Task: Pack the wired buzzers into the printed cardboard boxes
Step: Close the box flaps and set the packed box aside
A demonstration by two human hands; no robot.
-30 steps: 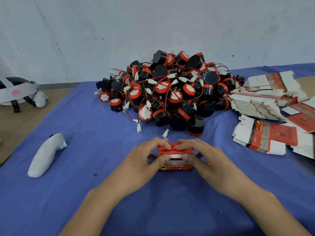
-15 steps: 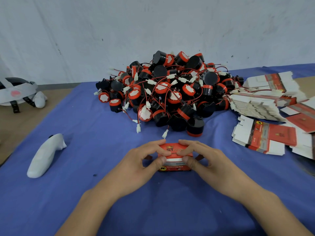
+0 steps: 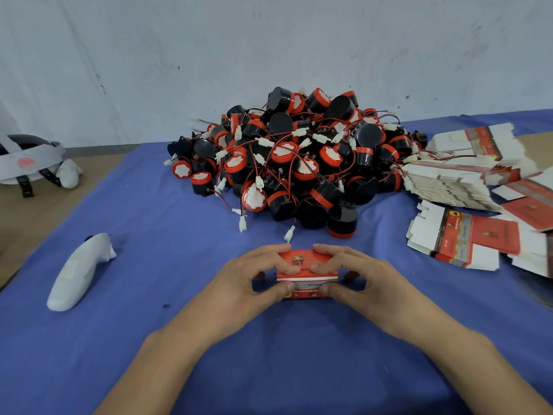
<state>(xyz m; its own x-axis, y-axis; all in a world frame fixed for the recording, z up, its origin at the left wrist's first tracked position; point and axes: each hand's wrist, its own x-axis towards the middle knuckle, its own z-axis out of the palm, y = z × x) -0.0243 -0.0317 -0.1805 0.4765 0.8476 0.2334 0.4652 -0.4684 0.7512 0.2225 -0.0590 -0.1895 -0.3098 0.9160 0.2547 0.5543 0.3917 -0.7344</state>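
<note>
A small red printed cardboard box [image 3: 305, 266] stands on the blue cloth in front of me. My left hand [image 3: 248, 280] grips its left end, fingers over the top and thumb on the front face. My right hand [image 3: 362, 281] grips the right end the same way. Brown side flaps stick out at both ends behind my fingers. Behind the box lies a big heap of black and red wired buzzers [image 3: 299, 163] with white connectors. What is inside the box is hidden.
Stacks of flat unfolded boxes [image 3: 460, 238] lie at the right, some fanned out toward the table's edge. A white handheld controller [image 3: 77, 272] lies on the blue cloth [image 3: 149, 339] at the left. A white headset [image 3: 30, 160] rests on the brown surface far left.
The box's top panel has come down toward me and now shows its printed red face. Both hands stayed on the box ends and shifted slightly.
</note>
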